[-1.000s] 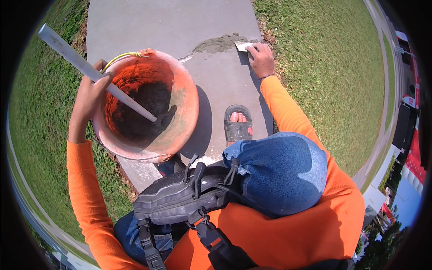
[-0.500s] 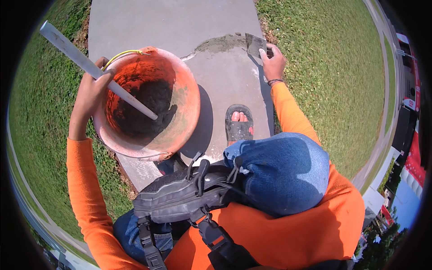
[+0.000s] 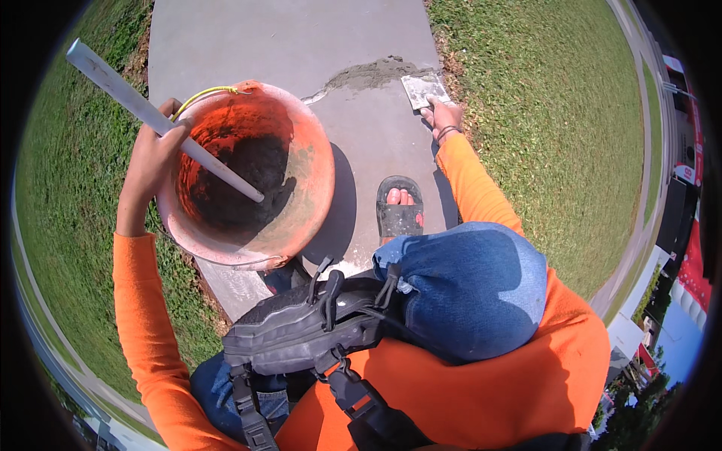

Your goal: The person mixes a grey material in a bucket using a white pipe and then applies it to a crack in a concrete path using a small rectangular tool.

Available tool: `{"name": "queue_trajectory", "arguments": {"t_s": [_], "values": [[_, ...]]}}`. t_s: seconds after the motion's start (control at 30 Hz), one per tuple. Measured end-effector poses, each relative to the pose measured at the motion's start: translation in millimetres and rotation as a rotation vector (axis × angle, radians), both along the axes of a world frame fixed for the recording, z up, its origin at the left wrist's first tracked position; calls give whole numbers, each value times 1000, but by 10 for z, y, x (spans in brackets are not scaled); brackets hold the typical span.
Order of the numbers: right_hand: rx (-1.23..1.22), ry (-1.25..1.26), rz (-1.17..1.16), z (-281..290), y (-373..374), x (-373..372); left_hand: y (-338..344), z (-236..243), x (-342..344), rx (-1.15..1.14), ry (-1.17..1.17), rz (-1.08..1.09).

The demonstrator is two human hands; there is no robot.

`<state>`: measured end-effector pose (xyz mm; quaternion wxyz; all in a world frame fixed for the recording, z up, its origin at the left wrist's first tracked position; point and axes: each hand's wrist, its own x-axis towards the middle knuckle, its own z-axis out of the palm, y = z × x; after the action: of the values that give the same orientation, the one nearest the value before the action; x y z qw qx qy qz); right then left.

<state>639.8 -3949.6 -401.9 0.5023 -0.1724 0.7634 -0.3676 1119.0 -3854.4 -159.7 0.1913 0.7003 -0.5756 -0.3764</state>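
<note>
An orange bucket point(image 3: 316, 180), tilted toward me, holds wet grey mortar point(image 3: 259, 161). My left hand point(image 3: 156, 146) is at its left rim, closed round a white pipe point(image 3: 116, 79) whose lower end rests in the mortar. Whether those fingers also grip the rim is hard to see. On the right, my right hand point(image 3: 444, 116) holds a flat metal scraper point(image 3: 421, 89), its blade lying low over the slab near the edge. Just beyond and left of the blade, a rough strip of fresh mortar point(image 3: 368, 74) crosses the concrete path point(image 3: 301, 37).
Grass point(image 3: 541, 113) borders the path on both sides. My sandalled foot point(image 3: 400, 207) stands right of the bucket. A black bag point(image 3: 301, 323) hangs at my front, beside my bent denim knee point(image 3: 474, 293). The bucket has a yellow cord point(image 3: 203, 94) at its far rim.
My right hand has come nearer to me and slightly left with the scraper, whose blade has turned flatter and now catches the light. My left hand, bucket and pipe are nearly unmoved.
</note>
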Motion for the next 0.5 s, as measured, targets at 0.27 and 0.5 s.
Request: {"name": "queue_trajectory", "arguments": {"t_s": [0.27,0.5], "values": [[-243,7,-33,267,126,-205,-41,14,-38,15,-24,-29],[-705,1249,662,524,-227,-301,-8,8,6,-8,-25,-29]]}}
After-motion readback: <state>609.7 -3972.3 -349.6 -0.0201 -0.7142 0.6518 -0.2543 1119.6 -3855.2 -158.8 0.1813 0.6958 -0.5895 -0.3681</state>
